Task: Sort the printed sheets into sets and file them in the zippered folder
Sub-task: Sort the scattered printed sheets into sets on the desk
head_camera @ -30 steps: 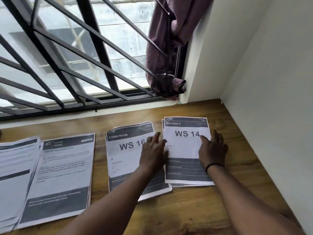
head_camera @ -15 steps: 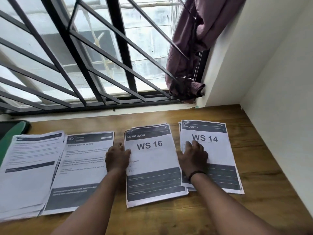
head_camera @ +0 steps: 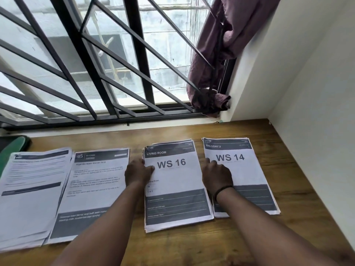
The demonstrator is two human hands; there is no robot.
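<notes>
Wooden table (head_camera: 240, 244) set into a corner: white wall on the right, barred window (head_camera: 107, 60) along the far edge. A purple cloth (head_camera: 215, 60) hangs bunched at the window's right end, against the wall.

We note four stacks of printed sheets lying flat in a row on the table. From left: a text stack (head_camera: 30, 194), slightly fanned; a stack headed "Wipe the Water Barrier Strip" (head_camera: 92, 189), overlapped on its left edge by the first; the WS 16 stack (head_camera: 176, 187), headed "LIVING ROOM"; the WS 14 stack (head_camera: 244, 175), headed "BALCONY 2", nearest the wall. WS 16 and WS 14 sit just beside each other, with their lower corners overlapping.

A green-edged dark object (head_camera: 11, 148) shows at the far left by the window; we cannot tell whether it is the folder.

Left hand (head_camera: 138, 173) rests at the left edge of the WS 16 stack, fingers loosely bent, thumb lying on the top sheet. Right hand (head_camera: 217, 175) lies on the left margin of the WS 14 stack, fingers extended and resting flat beside the "WS". A dark band (head_camera: 222, 190) circles the right wrist.
</notes>
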